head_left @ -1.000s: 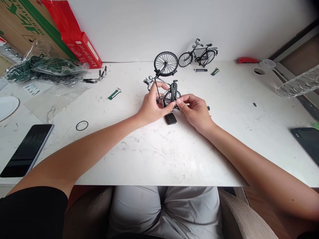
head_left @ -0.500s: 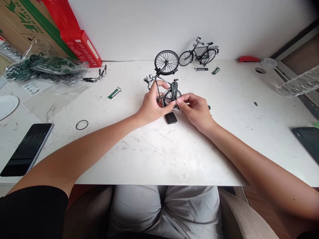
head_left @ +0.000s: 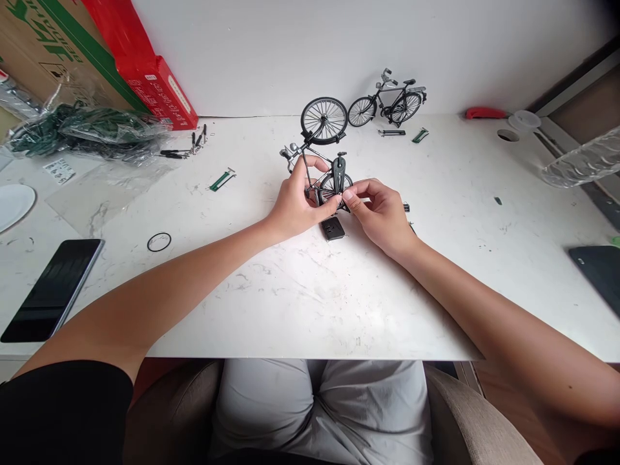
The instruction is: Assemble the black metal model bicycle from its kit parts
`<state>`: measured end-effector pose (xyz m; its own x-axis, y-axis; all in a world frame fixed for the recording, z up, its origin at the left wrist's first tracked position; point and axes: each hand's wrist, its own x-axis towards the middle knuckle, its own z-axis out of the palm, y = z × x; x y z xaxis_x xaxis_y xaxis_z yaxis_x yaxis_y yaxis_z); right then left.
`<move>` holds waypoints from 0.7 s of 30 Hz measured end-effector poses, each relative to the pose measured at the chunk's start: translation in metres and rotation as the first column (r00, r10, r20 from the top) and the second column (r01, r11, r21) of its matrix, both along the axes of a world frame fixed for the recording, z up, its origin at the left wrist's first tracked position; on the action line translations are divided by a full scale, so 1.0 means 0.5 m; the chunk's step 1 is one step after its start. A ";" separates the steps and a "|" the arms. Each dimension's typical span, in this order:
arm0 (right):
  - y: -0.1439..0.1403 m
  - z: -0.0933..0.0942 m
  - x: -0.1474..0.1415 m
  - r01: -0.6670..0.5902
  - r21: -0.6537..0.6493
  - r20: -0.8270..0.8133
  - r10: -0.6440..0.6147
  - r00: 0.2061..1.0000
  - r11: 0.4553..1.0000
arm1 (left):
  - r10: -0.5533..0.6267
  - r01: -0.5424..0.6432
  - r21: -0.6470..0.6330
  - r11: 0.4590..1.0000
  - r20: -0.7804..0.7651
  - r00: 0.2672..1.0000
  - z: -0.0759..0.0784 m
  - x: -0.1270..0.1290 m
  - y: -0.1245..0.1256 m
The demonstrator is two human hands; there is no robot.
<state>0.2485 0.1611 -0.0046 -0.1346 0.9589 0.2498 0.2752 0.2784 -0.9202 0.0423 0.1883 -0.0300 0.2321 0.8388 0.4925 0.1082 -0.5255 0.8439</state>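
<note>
A black model bicycle (head_left: 324, 123) is tilted up on the table, its front wheel pointing away from me and its handlebar to the left. My left hand (head_left: 301, 199) is closed around the frame and the rear part, thumb near the wheel's hub. At the right of the rear wheel, my right hand (head_left: 380, 210) pinches with thumb and forefinger close to the hub; whatever small part lies between those fingertips is hidden. A dark chain cover (head_left: 340, 173) with a pedal shows between the hands. Just below them lies a small black rectangular piece (head_left: 332, 228).
A second model bicycle (head_left: 390, 103) stands by the wall. Green miniature pumps (head_left: 223, 179), small screwdrivers (head_left: 186, 152), a black ring (head_left: 159, 241) and a phone (head_left: 52, 290) lie leftward. Plastic bags (head_left: 92, 126) and a red box (head_left: 167, 93) sit behind. A dark tablet-like object (head_left: 600, 274) lies right.
Both hands keep nearly the same grip and place on the model bicycle. The camera view has shifted very slightly.
</note>
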 end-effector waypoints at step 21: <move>0.001 -0.007 0.001 0.035 0.094 0.066 -0.041 0.997 0.995 | -0.050 0.052 -0.057 0.997 0.043 0.998 -0.006 -0.003 0.005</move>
<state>0.2488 0.1616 -0.0081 -0.1183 0.9368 0.3293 0.3476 0.3497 -0.8700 0.0409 0.1910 -0.0328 0.2558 0.8538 0.4533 0.0472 -0.4794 0.8763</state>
